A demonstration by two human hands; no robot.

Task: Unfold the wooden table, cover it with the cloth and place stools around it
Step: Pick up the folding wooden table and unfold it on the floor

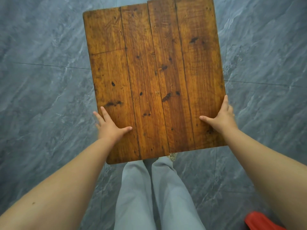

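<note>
The wooden table (154, 77) fills the middle of the view, seen from above. Its brown plank top has two halves that meet at a centre seam, slightly offset at the near and far ends. My left hand (109, 127) rests on the near left edge with the thumb flat on the top and two fingers lying straight. At the near right edge my right hand (221, 117) grips the top, thumb on the wood, index finger along the edge and the other fingers curled over the side. The table's legs are hidden. No cloth is in view.
Grey marbled floor tiles (41, 90) surround the table on all sides. My legs in light grey trousers (154, 193) stand right at the near edge. A red plastic object (260, 221) is cut off at the bottom right corner.
</note>
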